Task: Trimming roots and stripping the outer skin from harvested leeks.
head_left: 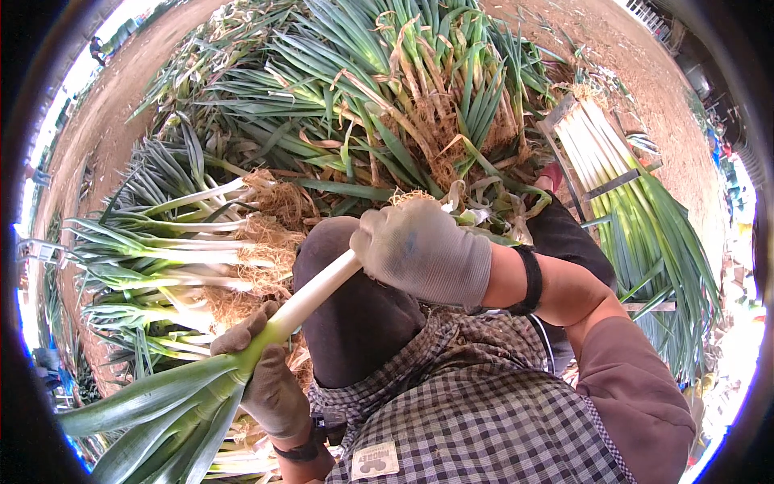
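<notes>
Brown earth [153,68] spread around my knee [355,302], out to a bright, washed-out rim where a person [97,52] showed small and dark, far beyond the knee and to its left. Straight beyond the knee lay a heap [379,97] of leeks, green leaves fanned wide, roots matted, a few leaves dry and yellowed. Left of the knee was a row [193,256] of more leeks, side by side, their tangled roots toward the knee and their leaves pointing away from it. Well to the right of the knee stood a rack [574,181], a grey bar [613,184] crossing its bundle [661,234] of cleaner leeks, white at the far end, green at the near. On my side of the knee, my checked apron [476,403] covered my lap.

The leek [316,294] I was holding slanted past the knee, leaves splayed low to its left, root end high to its right; I couldn't tell whether stem and knee touched. My right hand [419,242], in a pale glove, was wrapped around the root end, with root hairs poking out beyond it. My left hand [274,379], in a browner glove, had its fingers curled close around the stem where the leaves forked.
</notes>
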Tool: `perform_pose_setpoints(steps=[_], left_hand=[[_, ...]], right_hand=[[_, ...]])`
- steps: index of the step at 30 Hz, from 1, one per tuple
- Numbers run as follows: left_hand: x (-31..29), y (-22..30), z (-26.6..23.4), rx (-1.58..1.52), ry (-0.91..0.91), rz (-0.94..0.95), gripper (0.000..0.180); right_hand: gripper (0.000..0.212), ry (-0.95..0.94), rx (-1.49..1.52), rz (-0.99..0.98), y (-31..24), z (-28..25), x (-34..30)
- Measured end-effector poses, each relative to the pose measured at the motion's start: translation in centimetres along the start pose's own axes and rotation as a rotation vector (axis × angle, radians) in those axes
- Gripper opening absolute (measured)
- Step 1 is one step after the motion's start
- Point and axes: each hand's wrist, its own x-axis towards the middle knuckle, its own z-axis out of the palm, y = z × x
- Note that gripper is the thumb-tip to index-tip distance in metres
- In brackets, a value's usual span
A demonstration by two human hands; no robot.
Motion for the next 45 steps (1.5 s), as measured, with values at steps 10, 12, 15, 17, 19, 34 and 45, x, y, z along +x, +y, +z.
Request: perform_pose_setpoints(steps=[10, 12, 15, 17, 19, 34, 45], left_hand=[[1.5, -0.8, -3.8, 0.071, -0.351, 0.177, 0.033], [1.7, -0.8, -4.1, 0.039, -0.363, 0.276, 0.042], [2.1, 0.0, -4.0, 0.106, -0.453, 0.365, 0.038], [2.4, 0.4, -4.5, 0.133, -0.548, 0.405, 0.035], [2.6, 0.8, -5.3, 0.145, -0.671, 0.387, 0.028], [3.0, -0.8, -6.4, -0.176, -0.288, 0.138, 0.053], [27.0, -8.1, -15.7, -0.303, 0.243, -0.020, 0.040]], right_hand=[[0.015, 0.411, 2.151, 0.908, 7.5, 5.5, -5.3], [0.015, 0.712, 2.222, 0.764, 9.1, 6.5, -7.6], [0.025, 0.673, 1.170, 1.163, 11.4, 7.1, -7.8], [0.026, 0.572, 0.899, 0.879, 9.2, 5.5, -7.1], [0.025, 0.415, 0.660, 0.408, 5.2, 2.5, -5.4], [0.059, 0.542, 0.476, 0.088, 1.2, 3.5, -0.7], [0.022, -0.558, 0.139, 0.925, 15.8, 19.5, -12.9]])
